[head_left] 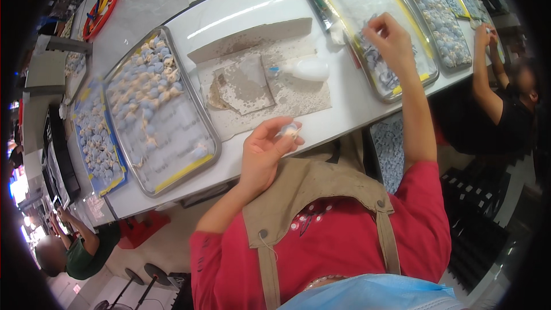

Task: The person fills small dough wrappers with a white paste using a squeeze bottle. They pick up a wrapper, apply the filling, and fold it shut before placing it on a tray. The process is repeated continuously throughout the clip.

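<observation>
Currently, the left hand (265, 152) is positioned above the near edge of the white bench (344, 106), its fingers closed lightly around a small pale-blue and cream moulded piece (291, 131). The right hand (391, 40) is raised over the right-hand metal tray (414, 88), thumb and fingers drawn together above a heap of small grey-blue parts (380, 68); whether a part is pinched between them cannot be determined.

Between the hands, a white squeeze bottle (311, 70) with a blue tip lies on its side on a stained cardboard sheet (298, 101). To the left, a lined metal tray (179, 138) carries similar pieces, crowded at its far end and sparse nearer the person.

Risks noted: the held piece is small and could slip if the left grip slackens. Parts in the heap overlap, so more than one could be lifted together. The bottle, lying flat, could roll if knocked, or leak if its tip is uncapped.
</observation>
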Demonstrator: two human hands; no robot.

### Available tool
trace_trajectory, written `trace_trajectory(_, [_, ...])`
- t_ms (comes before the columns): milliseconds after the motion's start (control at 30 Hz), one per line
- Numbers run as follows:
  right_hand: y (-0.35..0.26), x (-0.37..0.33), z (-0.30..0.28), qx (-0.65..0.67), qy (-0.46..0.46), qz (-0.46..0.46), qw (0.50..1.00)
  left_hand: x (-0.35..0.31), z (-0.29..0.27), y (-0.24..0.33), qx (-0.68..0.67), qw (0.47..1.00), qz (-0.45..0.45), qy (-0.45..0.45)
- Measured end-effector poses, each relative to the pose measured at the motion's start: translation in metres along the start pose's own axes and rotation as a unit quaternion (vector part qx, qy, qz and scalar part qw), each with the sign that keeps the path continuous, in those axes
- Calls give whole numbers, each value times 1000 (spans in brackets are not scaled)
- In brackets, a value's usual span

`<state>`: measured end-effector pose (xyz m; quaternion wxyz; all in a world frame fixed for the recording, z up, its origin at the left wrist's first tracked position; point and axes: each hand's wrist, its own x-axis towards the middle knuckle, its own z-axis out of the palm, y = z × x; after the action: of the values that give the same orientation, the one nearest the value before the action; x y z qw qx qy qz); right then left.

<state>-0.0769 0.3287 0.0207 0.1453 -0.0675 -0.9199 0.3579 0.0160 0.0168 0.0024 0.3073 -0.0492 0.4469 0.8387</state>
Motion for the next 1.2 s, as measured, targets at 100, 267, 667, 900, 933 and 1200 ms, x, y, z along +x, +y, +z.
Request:
trace_trajectory(100, [-44, -42, 7, 180, -66, -19, 981, 2, -1, -2, 0, 1000, -1, -2])
trace_trajectory(267, [-89, -104, 34, 236, -143, -108, 955, 2, -3, -1, -60, 998, -17, 12])
trace_trajectory(667, [-109, -135, 75, 42, -29, -225, 973, -1, -8, -3, -35, 999, 21, -1])
trace_trajectory(900, [-100, -148, 74, 172, -70, -167, 968, 0, -7, -4, -84, 996, -7, 33])
trace_trajectory(933, [-99, -145, 71, 173, -61, -178, 967, 0, -7, -5, -77, 996, -6, 33])
trace_trajectory(1200, [-107, -122, 54, 159, -180, -118, 964, -1, -2, -2, -32, 999, -14, 13])
